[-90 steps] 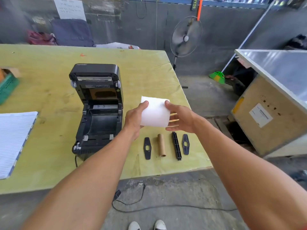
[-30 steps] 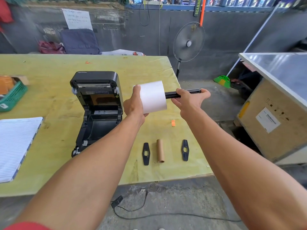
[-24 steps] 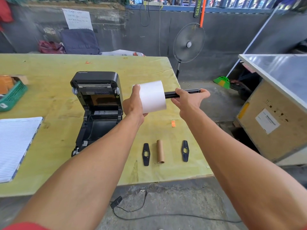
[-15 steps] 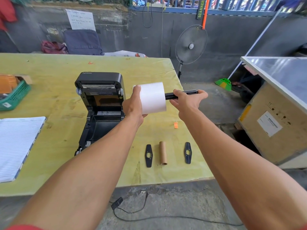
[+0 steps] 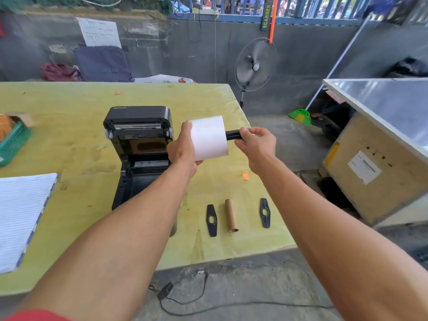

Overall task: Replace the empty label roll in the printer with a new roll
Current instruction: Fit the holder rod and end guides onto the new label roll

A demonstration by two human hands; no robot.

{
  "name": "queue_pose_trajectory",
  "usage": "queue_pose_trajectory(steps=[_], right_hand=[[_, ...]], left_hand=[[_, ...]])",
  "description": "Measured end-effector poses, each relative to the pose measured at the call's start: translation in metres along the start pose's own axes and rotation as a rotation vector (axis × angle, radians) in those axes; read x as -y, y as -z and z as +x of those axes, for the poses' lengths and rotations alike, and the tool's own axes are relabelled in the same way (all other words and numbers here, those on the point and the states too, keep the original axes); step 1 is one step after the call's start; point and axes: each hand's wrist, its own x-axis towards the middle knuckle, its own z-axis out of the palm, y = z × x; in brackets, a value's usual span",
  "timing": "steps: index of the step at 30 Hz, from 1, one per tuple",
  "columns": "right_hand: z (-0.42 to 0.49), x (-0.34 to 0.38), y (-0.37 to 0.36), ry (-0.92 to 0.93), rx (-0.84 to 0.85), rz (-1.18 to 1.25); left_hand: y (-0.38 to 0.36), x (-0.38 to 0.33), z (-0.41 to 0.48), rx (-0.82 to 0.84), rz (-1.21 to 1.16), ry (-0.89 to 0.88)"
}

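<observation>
Spindle [image 5: 232, 135] now pushed further into roll [image 5: 209, 137]; left hand [image 5: 183, 147] grips roll, right hand [image 5: 256, 144] grips spindle; end guides next.

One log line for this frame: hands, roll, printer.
left hand: holds new roll | right hand: pushes black spindle into roll | printer: lid open | empty core: on table

On the table [image 5: 69, 140], the printer [image 5: 139, 144] sits centre — cardboard core [image 5: 231, 215] at its 4 o'clock, between two flanges [image 5: 211, 220] [image 5: 265, 212]; notebook [image 5: 20, 216] at 8 o'clock, basket [image 5: 14, 142] at 9.
</observation>
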Motion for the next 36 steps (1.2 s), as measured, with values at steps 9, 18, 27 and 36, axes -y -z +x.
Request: queue_pose_trajectory(steps=[9,18,27,36], right_hand=[[0.001,-0.017,0.005,0.005,0.114,0.017],[0.020,-0.021,0.014,-0.002,0.166,-0.038],[0.046,-0.033,0.033,-0.090,0.144,-0.020],[0.053,-0.124,0.100,-0.199,-0.055,-1.022]], left_hand=[[0.000,0.009,0.006,0.047,0.035,0.026],[-0.017,0.019,0.023,0.029,0.048,0.039],[-0.035,0.036,0.034,0.030,0.090,0.051],[-0.038,0.067,0.042,0.022,0.120,0.092]])
